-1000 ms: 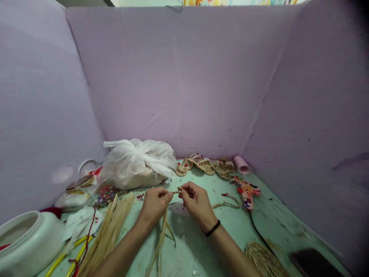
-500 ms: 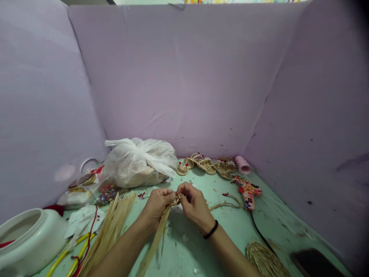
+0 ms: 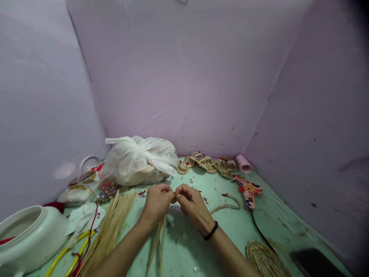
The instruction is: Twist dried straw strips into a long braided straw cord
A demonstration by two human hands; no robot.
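My left hand [image 3: 157, 203] and my right hand [image 3: 192, 204] meet knuckle to knuckle over the green table [image 3: 230, 227], both closed in a pinch on the top end of a few pale straw strips [image 3: 158, 242]. The strips hang down from the pinch toward me, beneath my left wrist. A black band circles my right wrist. A loose bundle of straw strips [image 3: 111, 231] lies just left of my left forearm.
A knotted white plastic bag [image 3: 141, 159] sits behind my hands. Small woven straw sandals [image 3: 206, 164], a pink spool [image 3: 243, 164] and a patterned glue gun [image 3: 248, 190] lie at the back right. A white jar [image 3: 29, 236], yellow tubing [image 3: 69, 254], a coiled straw braid [image 3: 266, 261] and purple walls surround.
My hands have drawn closer together and dropped slightly, now touching. The hanging strips swung from slanting left to hanging nearly straight down.
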